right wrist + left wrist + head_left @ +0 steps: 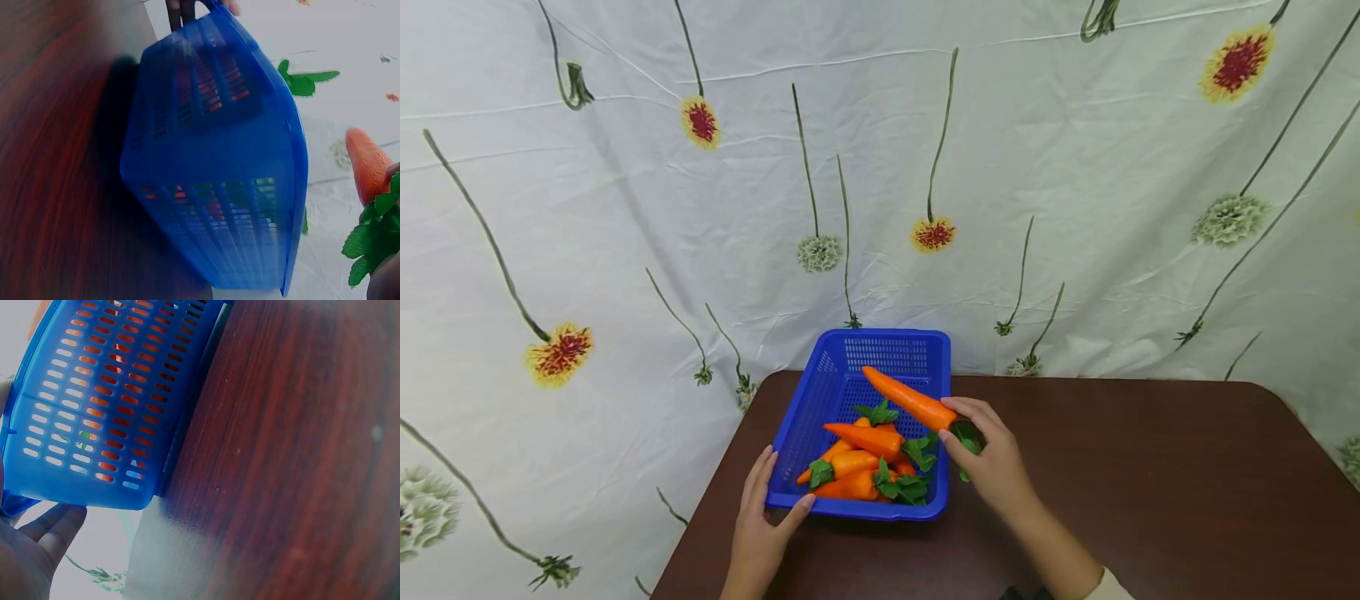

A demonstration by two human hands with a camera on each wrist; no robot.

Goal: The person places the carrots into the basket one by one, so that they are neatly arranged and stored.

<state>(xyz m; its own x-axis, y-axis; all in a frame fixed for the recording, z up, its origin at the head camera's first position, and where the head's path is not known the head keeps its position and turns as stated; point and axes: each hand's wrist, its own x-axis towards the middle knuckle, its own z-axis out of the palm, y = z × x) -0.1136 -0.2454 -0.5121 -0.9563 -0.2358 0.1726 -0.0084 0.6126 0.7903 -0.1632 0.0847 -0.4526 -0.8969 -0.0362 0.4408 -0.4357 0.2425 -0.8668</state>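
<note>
A blue plastic basket (797,417) stands on the table, with several orange carrots (850,483) with green leaves piled in its near half. At its near left corner my left hand (758,533) holds the basket, fingers along the left side and thumb at the front rim. In the left wrist view, fingers (59,528) touch the outside of the perforated wall. Above the basket's right rim my right hand (992,454) pinches one long carrot (906,398) near its leafy end, the tip pointing up and left. The right wrist view shows the same carrot (367,164) beside the basket.
The dark brown wooden table (1135,475) extends to the right of the basket. Behind it hangs a white cloth (880,167) printed with flowers. A small dark object (1011,593) shows at the bottom edge of the head view.
</note>
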